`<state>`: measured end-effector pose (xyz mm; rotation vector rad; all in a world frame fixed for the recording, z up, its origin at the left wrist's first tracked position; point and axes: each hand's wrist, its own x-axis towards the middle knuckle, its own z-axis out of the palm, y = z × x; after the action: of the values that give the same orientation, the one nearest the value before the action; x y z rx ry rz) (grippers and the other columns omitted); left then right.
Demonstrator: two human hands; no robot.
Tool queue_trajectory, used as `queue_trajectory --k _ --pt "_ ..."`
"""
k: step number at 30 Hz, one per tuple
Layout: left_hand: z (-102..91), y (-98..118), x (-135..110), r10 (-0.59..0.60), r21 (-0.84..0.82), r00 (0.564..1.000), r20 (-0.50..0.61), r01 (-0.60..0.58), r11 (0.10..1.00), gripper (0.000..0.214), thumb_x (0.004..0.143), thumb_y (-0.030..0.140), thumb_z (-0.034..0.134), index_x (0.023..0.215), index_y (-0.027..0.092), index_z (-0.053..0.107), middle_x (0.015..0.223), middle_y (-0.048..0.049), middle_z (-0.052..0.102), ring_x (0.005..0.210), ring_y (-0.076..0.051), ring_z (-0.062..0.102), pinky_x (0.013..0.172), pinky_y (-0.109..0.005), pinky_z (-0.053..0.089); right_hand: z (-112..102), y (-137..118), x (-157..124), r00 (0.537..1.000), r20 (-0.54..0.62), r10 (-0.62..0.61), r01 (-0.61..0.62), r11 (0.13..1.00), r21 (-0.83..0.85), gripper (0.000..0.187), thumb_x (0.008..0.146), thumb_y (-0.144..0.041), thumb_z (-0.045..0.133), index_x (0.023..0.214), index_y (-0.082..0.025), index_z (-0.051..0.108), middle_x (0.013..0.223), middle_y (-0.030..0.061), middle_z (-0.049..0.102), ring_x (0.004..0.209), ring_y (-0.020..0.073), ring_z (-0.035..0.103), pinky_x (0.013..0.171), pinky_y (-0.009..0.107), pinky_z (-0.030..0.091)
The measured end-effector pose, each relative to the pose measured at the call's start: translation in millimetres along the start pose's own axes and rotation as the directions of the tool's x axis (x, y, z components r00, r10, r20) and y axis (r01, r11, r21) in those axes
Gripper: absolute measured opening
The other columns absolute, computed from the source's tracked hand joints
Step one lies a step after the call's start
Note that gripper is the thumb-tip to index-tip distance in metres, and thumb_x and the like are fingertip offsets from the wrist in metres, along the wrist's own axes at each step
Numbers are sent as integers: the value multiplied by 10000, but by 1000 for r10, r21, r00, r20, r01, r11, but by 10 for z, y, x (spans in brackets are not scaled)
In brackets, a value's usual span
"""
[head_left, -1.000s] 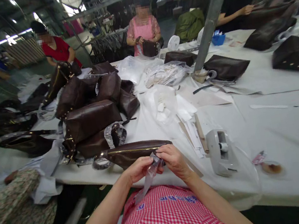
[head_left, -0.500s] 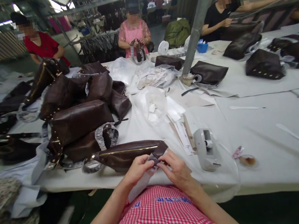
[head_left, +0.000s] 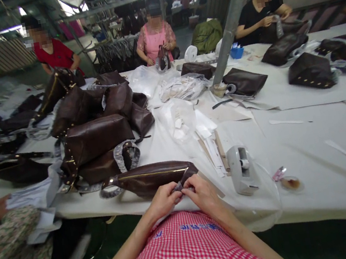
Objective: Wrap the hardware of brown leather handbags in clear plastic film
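Observation:
My left hand (head_left: 164,201) and my right hand (head_left: 202,192) meet at the table's near edge, fingertips pinched together on a small dark tab with clear plastic wrap (head_left: 179,186). The tab hangs at the right end of a flat dark brown leather bag (head_left: 148,178) with a gold zip line, lying just beyond my hands. The plastic is mostly bunched and hidden between my fingers. Both hands are closed.
A pile of brown bags (head_left: 94,121) sits at the left. A white tape dispenser (head_left: 240,169) stands right of my hands, with paper strips (head_left: 210,140) and plastic bags (head_left: 182,87) behind. A metal post (head_left: 227,39) rises mid-table. Other people work at the far side and at my left.
The long strip of clear plastic that hung down from my hands has been gathered up into my fingers. My hands stay at the bag's right end.

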<state>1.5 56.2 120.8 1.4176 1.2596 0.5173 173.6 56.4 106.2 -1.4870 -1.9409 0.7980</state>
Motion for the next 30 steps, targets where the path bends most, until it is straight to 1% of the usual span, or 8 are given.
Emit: queue_trajectory --k 3,7,11,14,21,24,27,30 --pt "1 -21 -25 -5 42 1000 11 5 999 80 742 199 507 669 167 512 614 34 503 585 -109 434 549 -226 312 32 -20 1 999 25 -40 42 997 -67 96 807 -155 544 728 -205 568 768 13 588 693 161 563 619 266 390" --pt "4 -23 -33 0 1 1000 -8 0 1000 90 744 208 504 662 170 494 605 36 497 576 -107 433 554 -227 327 19 -54 1 993 57 -102 110 983 -148 100 830 -163 500 750 -196 550 780 23 572 666 158 547 577 265 352" --pt "0 -26 -20 -1 9 1000 -21 1 1000 105 759 228 515 675 165 511 609 33 505 576 -106 437 559 -224 337 -11 -37 9 997 58 -53 57 996 -71 80 868 -247 507 812 -203 545 797 14 585 673 152 558 583 259 364" --pt "2 -72 -6 -13 28 1000 -4 13 1000 124 779 258 522 706 160 538 625 28 519 593 -111 453 560 -220 337 -4 10 14 999 53 -12 13 1000 -19 90 837 -296 578 816 -213 552 795 -2 591 657 144 555 597 259 382" --pt "19 -131 17 -12 5 1000 -1 12 1000 68 757 218 528 721 165 552 628 33 514 598 -119 459 554 -223 330 2 5 15 997 40 -64 66 996 -53 97 800 -170 579 714 -214 589 760 7 581 669 156 560 601 272 410" --pt "12 -107 44 -5 -8 1000 -4 5 1000 63 752 208 533 720 160 558 639 28 524 612 -121 471 571 -226 346 -31 -10 39 986 -47 -161 156 984 -87 73 767 -159 611 715 -209 601 1008 86 610 912 233 582 767 372 469" --pt "7 -92 82 -20 -64 1000 16 21 998 66 747 212 548 732 151 569 676 15 558 643 -129 509 602 -232 380 -31 42 74 968 -97 -229 224 973 -63 70 756 -141 615 723 -199 595 1340 134 480 1251 328 426 971 543 397" --pt "8 -75 109 -64 -146 996 60 72 987 81 739 228 575 755 150 562 684 9 582 646 -141 552 611 -244 412 1 124 107 956 -56 -288 292 954 69 104 786 -99 544 764 -196 575 1327 138 503 1298 289 403 1042 542 371"
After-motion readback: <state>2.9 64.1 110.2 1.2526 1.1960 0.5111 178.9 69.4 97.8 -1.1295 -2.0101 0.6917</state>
